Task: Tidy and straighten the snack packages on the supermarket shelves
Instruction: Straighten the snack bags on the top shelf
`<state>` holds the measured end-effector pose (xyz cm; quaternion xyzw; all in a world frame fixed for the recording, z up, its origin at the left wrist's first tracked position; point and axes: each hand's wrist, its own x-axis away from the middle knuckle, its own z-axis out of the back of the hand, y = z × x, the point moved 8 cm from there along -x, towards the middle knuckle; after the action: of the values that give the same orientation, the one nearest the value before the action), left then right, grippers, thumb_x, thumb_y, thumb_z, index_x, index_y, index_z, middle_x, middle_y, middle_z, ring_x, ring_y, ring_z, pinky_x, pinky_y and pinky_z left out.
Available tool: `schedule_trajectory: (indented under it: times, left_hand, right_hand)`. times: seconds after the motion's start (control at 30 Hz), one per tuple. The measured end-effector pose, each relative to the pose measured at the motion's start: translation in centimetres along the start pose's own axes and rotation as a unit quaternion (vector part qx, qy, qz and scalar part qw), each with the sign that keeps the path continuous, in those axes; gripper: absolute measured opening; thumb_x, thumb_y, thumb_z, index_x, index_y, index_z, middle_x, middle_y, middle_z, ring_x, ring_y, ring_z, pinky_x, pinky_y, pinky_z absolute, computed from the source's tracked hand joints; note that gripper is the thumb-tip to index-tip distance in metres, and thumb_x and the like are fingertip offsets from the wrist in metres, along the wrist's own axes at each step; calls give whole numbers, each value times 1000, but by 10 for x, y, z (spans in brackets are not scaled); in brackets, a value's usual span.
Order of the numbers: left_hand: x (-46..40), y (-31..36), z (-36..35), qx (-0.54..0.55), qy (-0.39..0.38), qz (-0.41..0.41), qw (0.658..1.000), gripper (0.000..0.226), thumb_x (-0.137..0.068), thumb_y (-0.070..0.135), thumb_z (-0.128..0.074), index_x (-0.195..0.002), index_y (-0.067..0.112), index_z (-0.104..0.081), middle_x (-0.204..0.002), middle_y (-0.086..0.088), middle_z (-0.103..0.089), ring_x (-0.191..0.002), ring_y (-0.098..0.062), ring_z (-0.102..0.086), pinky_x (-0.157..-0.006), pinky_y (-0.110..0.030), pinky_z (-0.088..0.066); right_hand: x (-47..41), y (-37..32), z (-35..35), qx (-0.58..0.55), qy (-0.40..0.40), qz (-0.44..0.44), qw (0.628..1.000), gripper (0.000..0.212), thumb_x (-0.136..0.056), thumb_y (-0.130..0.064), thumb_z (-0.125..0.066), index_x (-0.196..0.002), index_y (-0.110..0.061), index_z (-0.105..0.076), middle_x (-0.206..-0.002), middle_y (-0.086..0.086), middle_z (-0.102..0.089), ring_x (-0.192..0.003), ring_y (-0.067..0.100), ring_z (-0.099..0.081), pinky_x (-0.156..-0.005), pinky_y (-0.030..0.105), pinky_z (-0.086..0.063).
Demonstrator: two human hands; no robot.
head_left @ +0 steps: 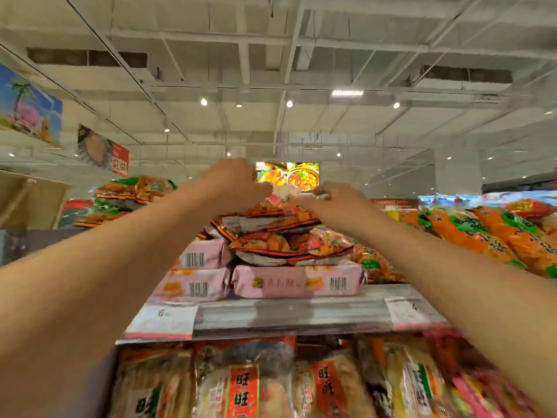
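Lower-shelf packs (241,384) nearest, below shelf edge (289,312). Above edge: pink packs (298,282) flat, carrying orange-red stack (277,233). Top pack (283,200) sits on stack peak, both hands at it. Left hand (238,182) curled, pinching left end; right hand (334,200) fingers bent on right end. Advice: lift both ends evenly, square pack over stack centre, avoid toppling lower layers.

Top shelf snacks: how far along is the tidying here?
Done: the pink packs at the shelf front lie flat, barcodes facing out. In hand: the left hand and right hand both reach to the topmost packet of the orange stack, which looks uneven. Left: the orange-green bags to the right lie slanted and jumbled.
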<state>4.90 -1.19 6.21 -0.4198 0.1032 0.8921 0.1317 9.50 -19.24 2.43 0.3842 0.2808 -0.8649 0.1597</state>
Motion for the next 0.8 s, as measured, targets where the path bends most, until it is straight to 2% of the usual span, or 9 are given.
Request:
schedule_trajectory:
  times: [0.07,0.17,0.27,0.33,0.43,0.5,0.57,0.7,0.8]
  left_hand:
    - [-2,-5,-21,-66,-69,28,995,64,-85,63,-47,-121,12,-60,-124,-13,-62,-110,-31,-56,-87,-33,-45]
    - [0,-17,-48,-136,-110,58,983,90,-67,85,-23,-118,20,-59,-121,-9,-64,-113,-30,-56,-106,-48,-32]
    - [0,-21,-58,-183,-128,49,974,86,-64,91,-15,-100,27,-61,-111,-4,-67,-115,-27,-56,-114,-57,-7]
    - [0,-20,-62,-180,-124,42,975,80,-67,88,-21,-102,25,-55,-109,-4,-67,-115,-27,-56,-114,-57,-2]
    - [0,-13,-59,-175,-107,30,978,74,-74,81,-31,-113,20,-51,-97,0,-63,-102,-27,-57,-108,-53,-19]
    - [1,-5,-55,-190,-88,18,978,59,-77,74,-37,-103,22,-48,-76,6,-51,-85,-24,-51,-97,-49,-29]
    - [0,4,-50,-190,-70,5,979,47,-79,67,-43,-94,22,-46,-71,7,-45,-76,-20,-48,-88,-44,-31]
    - [2,9,-34,-102,-18,9,995,42,-77,54,-57,-97,18,-52,-77,1,-54,-70,-18,-54,-63,-31,-44]
    - [6,8,-13,-24,58,-5,998,55,-74,50,-63,-119,21,-47,-79,3,-56,-70,-17,-56,-60,-31,-48]
  right_hand:
    - [-6,3,-12,20,-27,-27,999,66,-85,-70,-45,-126,-22,-62,-132,2,-60,-114,24,-55,-81,31,-37]
    - [-14,7,-27,17,-43,-34,998,70,-82,-75,-40,-114,-19,-67,-117,4,-65,-92,22,-56,-72,32,-38]
    - [-19,13,-36,-23,-67,-68,995,81,-70,-85,-43,-110,-16,-63,-102,2,-61,-98,27,-60,-72,33,-43]
    - [-22,13,-41,-24,-66,-70,995,68,-66,-86,-48,-83,-20,-56,-81,-3,-58,-83,23,-60,-59,30,-40]
    - [-27,11,-42,-14,-64,-79,995,64,-67,-78,-59,-78,-15,-54,-71,-2,-56,-68,15,-56,-50,28,-34]
    - [-30,10,-42,-18,-59,-84,995,57,-67,-69,-66,-69,-15,-49,-64,-1,-49,-58,15,-48,-46,27,-29]
    - [-30,8,-38,-29,-40,-86,995,50,-67,-60,-71,-69,-15,-48,-61,-2,-48,-55,15,-46,-44,26,-27]
    - [-23,9,-14,-53,12,-73,996,63,-74,-56,-70,-113,-10,-55,-83,-3,-62,-73,15,-59,-50,28,-36]
    - [-3,24,17,-84,60,-65,993,57,-77,-61,-68,-108,-18,-46,-93,-8,-58,-82,11,-58,-57,27,-41]
